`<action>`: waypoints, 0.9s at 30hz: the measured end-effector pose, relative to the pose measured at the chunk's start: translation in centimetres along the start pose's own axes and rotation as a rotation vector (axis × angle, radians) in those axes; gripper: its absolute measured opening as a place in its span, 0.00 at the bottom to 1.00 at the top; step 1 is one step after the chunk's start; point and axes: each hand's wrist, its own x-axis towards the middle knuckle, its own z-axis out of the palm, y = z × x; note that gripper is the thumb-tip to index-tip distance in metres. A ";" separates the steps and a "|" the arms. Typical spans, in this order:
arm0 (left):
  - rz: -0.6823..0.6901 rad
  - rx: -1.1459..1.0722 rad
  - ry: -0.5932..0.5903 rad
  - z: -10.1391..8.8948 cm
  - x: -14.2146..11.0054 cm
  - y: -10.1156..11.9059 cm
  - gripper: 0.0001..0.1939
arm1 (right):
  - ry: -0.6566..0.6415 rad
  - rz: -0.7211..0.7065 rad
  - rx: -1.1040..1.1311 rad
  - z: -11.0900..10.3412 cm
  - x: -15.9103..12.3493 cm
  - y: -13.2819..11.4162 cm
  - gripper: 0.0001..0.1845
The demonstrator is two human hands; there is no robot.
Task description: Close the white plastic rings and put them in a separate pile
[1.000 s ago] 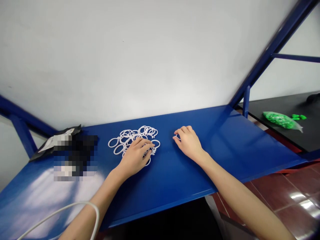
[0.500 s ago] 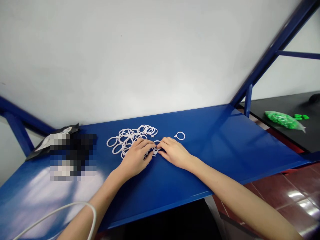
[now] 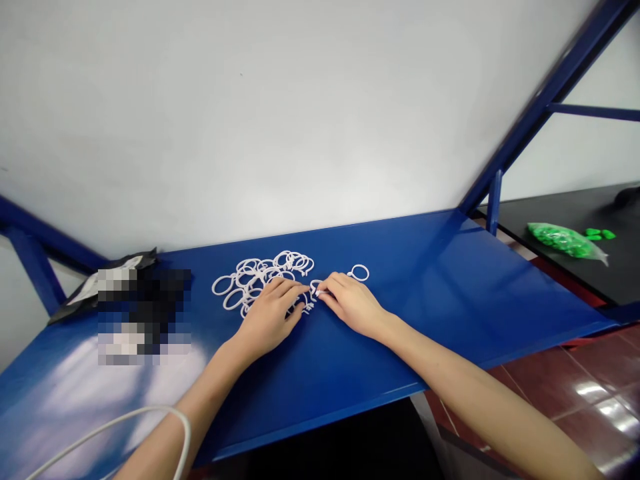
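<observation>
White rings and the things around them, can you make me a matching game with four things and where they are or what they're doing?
Things:
1. Left hand
2. Right hand
3. Lone white ring
4. Bag of green pieces

Places and doings:
A. On the black table
B. Holding a white piece at the right edge of the ring pile
C. On the blue table, apart from the pile
D. Over the near part of the pile, hiding some of its rings

Right pairs: 1-D, 2-B, 3-C, 4-A
</observation>
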 end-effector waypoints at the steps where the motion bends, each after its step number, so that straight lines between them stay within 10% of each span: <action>1: -0.003 0.007 0.027 -0.1 0.0 0.1 0.15 | 0.010 -0.008 0.013 0.0 0.0 0.0 0.06; 27: 0.159 -0.119 0.376 -0.8 0.2 2.6 0.11 | 0.117 -0.134 0.218 -1.5 -1.1 -1.9 0.11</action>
